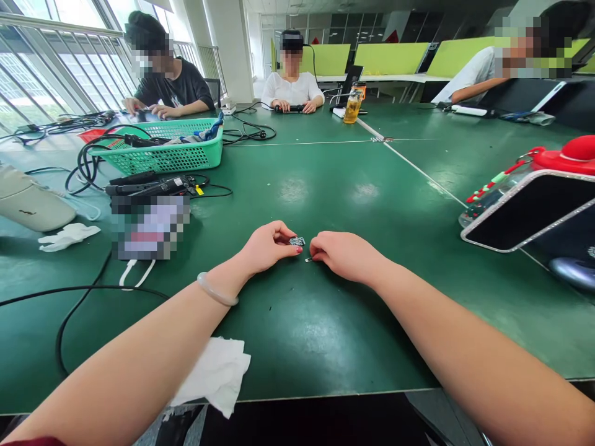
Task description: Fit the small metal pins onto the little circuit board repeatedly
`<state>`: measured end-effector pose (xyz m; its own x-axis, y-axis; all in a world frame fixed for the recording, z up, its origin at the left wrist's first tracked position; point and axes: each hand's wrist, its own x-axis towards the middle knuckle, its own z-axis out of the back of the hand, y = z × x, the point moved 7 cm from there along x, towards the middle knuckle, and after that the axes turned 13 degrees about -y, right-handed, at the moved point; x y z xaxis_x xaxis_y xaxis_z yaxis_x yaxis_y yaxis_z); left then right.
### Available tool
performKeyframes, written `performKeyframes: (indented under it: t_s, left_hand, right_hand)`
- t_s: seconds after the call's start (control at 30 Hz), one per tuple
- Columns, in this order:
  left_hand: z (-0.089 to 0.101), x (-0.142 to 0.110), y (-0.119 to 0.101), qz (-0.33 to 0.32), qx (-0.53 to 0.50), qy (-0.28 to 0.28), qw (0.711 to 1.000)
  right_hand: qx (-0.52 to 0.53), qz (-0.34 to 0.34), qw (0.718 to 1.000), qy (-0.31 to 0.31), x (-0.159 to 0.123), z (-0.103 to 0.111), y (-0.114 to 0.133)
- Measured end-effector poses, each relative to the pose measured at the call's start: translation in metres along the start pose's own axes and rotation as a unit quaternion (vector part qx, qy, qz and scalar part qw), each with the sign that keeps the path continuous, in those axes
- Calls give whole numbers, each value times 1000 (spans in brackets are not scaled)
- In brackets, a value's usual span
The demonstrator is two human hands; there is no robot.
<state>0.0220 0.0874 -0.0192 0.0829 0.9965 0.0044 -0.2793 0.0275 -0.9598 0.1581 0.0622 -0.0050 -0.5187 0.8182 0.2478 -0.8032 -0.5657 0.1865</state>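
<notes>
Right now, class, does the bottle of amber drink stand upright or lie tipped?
Upright: the bottle rests on its base on the green table, neck upward.

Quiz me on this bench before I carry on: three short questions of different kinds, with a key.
1. True or false: the left hand holds a small patterned piece.
2. Multiple choice: behind the phone with the sparkly rim is a clear bottle. What colour is its lid?
A) blue
B) red
C) white
3. Fill in the blank: the pale bangle is worn on the ____ wrist.

Key: 1. True; 2. B; 3. left
</notes>
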Motion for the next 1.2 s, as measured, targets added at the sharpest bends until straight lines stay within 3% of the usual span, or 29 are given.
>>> performKeyframes:
  t_s: [0.17, 0.43, 0.57, 0.87, 1.1, 1.2]
  left_hand:
    - [0, -1, -1, 3, -4, -1, 1000]
    - [-1, -1, 0, -15, 17, 7, 1000]
    - [-2, -2, 0, -14, 16, 14, 1000]
    - [-2, -1, 1, -16, 26, 20, 999]
    - [-3, -2, 0, -13, 8, 24, 1000]
    - [-4, -3, -1, -5, -1, 27, 1000]
  right_hand:
    - [-26, 7, 1000, -3, 1, 0, 2]
    - [-52, -127, 990, -45, 0, 9, -27]
    - [-30, -110, 991, -73, 1, 13, -18]
    - [-52, -107, 993, -10, -2, -1, -20]
    - [37, -103, 987, -114, 3, 20, -5]
    - [74, -88, 985, -131, 4, 21, 4]
